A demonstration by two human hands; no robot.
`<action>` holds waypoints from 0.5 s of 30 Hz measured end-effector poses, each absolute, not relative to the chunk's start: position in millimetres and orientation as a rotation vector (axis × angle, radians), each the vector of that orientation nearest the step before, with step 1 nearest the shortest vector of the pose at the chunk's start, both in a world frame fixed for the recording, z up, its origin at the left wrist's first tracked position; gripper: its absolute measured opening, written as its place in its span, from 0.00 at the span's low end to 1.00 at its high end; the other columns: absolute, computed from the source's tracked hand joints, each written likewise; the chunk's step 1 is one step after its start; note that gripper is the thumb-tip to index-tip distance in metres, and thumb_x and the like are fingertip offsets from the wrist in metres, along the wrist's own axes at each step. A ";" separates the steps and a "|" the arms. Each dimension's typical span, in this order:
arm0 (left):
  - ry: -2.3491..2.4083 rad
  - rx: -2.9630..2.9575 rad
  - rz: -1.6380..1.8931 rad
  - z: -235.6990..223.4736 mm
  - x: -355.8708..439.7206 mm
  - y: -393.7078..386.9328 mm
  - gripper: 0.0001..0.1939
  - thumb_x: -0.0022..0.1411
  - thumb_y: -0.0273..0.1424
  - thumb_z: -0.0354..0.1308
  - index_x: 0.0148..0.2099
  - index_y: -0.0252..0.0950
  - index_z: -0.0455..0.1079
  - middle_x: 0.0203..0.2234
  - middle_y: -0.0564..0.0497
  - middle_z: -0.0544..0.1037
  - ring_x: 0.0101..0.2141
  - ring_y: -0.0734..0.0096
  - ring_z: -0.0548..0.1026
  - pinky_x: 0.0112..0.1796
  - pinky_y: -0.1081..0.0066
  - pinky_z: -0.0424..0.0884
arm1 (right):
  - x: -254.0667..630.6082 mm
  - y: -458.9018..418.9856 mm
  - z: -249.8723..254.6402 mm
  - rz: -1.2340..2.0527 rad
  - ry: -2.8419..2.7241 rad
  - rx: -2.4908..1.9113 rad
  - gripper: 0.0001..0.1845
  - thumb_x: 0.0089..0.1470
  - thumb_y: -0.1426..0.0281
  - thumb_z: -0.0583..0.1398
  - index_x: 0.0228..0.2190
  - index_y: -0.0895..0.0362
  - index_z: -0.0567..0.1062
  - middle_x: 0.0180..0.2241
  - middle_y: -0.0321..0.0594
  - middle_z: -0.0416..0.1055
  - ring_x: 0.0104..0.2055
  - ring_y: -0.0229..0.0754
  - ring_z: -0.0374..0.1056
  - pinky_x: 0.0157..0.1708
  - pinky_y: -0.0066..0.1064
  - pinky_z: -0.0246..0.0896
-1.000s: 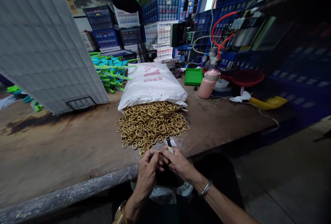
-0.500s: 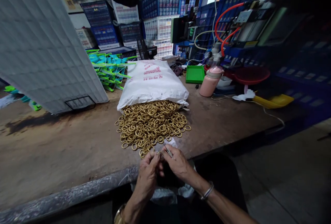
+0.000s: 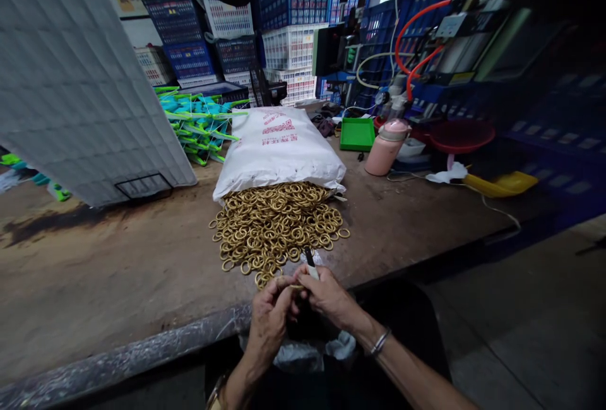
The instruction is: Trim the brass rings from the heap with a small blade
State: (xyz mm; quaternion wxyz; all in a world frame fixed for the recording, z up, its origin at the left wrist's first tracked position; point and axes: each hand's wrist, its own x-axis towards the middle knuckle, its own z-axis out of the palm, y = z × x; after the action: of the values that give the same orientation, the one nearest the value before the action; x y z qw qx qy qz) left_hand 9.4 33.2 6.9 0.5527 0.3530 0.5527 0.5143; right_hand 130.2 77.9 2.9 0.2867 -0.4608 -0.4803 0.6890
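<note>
Close to the table's front edge, my left hand (image 3: pixel 272 309) is closed in a pinch on a brass-coloured ring (image 3: pixel 297 287), seen nearly edge-on. My right hand (image 3: pixel 329 296) meets it at the ring and grips a small knife (image 3: pixel 311 263), its dark tip pointing up and away from me. The fingers partly hide both the ring and the knife. Just beyond the hands, a heap of similar rings (image 3: pixel 279 224) spills from the mouth of a white sack (image 3: pixel 284 151) with red print.
A grey padded panel (image 3: pixel 89 82) leans at the left, with green and turquoise plastic pieces (image 3: pixel 199 123) behind it. A green tray (image 3: pixel 356 135), a pink bottle (image 3: pixel 386 151) and a yellow scoop (image 3: pixel 502 184) stand right. Stacked crates (image 3: pixel 288 47) fill the back.
The knife in my right hand has turned, showing its broad side and dark tip more plainly. The ring between my fingers has become more visible. The heap and sack have stayed put.
</note>
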 end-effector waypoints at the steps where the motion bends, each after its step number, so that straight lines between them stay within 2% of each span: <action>1: 1.320 0.838 1.220 6.3 9.1 32.8 0.13 0.49 0.38 0.60 0.33 0.32 0.70 0.14 0.56 0.70 0.15 0.79 0.64 0.18 0.78 0.61 | 130.7 78.0 3.1 1.776 -1.325 -1.253 0.09 0.49 0.64 0.52 0.26 0.56 0.64 0.15 0.26 0.57 0.13 0.28 0.46 0.14 0.22 0.42; 6: 1.343 0.826 1.230 5.6 9.0 31.1 0.14 0.49 0.40 0.59 0.31 0.33 0.69 0.11 0.59 0.66 0.13 0.81 0.62 0.16 0.79 0.58 | 129.6 77.4 3.4 1.407 -1.634 -1.273 0.12 0.49 0.63 0.53 0.22 0.57 0.65 0.18 0.31 0.61 0.23 0.33 0.57 0.25 0.25 0.53; 11: 1.311 0.820 1.171 6.8 5.7 29.8 0.14 0.51 0.40 0.58 0.31 0.33 0.66 0.16 0.57 0.69 0.12 0.83 0.61 0.14 0.80 0.57 | 127.6 76.1 1.1 1.413 -1.668 -1.265 0.14 0.52 0.63 0.51 0.19 0.57 0.63 0.17 0.31 0.61 0.22 0.33 0.57 0.25 0.25 0.53; 15: 1.203 0.794 1.077 7.8 1.0 28.0 0.15 0.52 0.42 0.56 0.30 0.33 0.65 0.17 0.57 0.68 0.12 0.83 0.62 0.14 0.81 0.58 | 128.7 75.2 2.2 1.449 -1.634 -1.241 0.17 0.52 0.64 0.50 0.16 0.57 0.61 0.15 0.31 0.58 0.20 0.32 0.55 0.24 0.25 0.52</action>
State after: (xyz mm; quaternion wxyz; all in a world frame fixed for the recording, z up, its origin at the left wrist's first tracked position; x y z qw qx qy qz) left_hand 1.0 28.0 7.8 0.6219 0.3457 0.5235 0.4686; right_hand 128.7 75.2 2.2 0.3099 -0.4696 -0.6186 0.5485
